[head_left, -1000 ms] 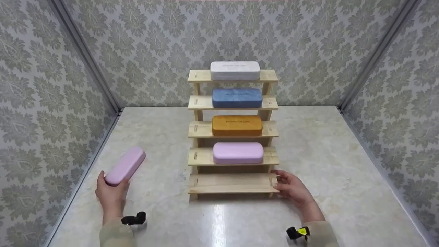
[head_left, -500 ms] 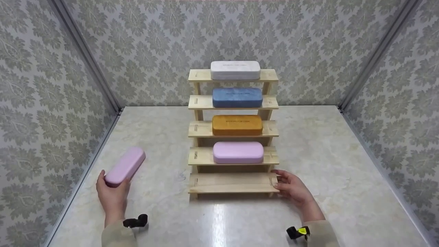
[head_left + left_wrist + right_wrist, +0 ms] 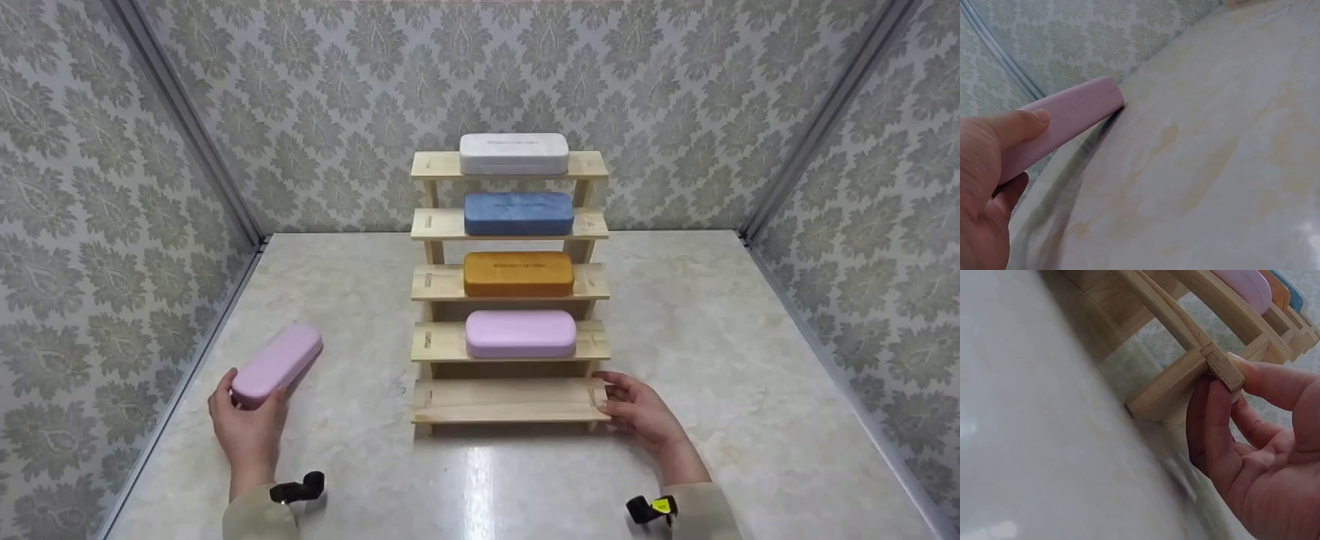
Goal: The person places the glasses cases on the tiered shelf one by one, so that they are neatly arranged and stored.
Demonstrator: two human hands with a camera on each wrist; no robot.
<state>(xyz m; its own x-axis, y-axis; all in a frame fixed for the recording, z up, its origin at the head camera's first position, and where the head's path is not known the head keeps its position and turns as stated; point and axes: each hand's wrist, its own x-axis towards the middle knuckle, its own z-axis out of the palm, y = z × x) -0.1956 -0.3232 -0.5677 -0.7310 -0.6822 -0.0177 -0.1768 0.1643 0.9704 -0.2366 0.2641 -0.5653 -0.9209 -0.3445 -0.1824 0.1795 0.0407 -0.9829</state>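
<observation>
My left hand (image 3: pixel 247 431) grips the near end of a pink glasses case (image 3: pixel 277 361), left of a stepped wooden rack (image 3: pixel 510 401). Thumb and fingers lie on opposite sides of the case (image 3: pixel 1072 115) in the left wrist view. The case slants away to the right; whether all of it rests on the table cannot be told. At the right end of the rack's lowest shelf, my right hand (image 3: pixel 645 412) pinches the board. The right wrist view shows the thumb above the shelf end (image 3: pixel 1224 368) and fingers curled under it. Nothing lies on that lowest shelf.
Up the rack, one case lies per shelf: a second pink case (image 3: pixel 521 334), an orange case (image 3: pixel 519 274), a blue case (image 3: pixel 519 214) and a white case (image 3: pixel 514 154) on top. Marbled table (image 3: pixel 360 480) surrounds the rack. Patterned walls (image 3: pixel 337 112) enclose it at back and sides.
My left hand and the pink case it holds have shifted very slightly to the right. The right hand and the rack stay where they were.
</observation>
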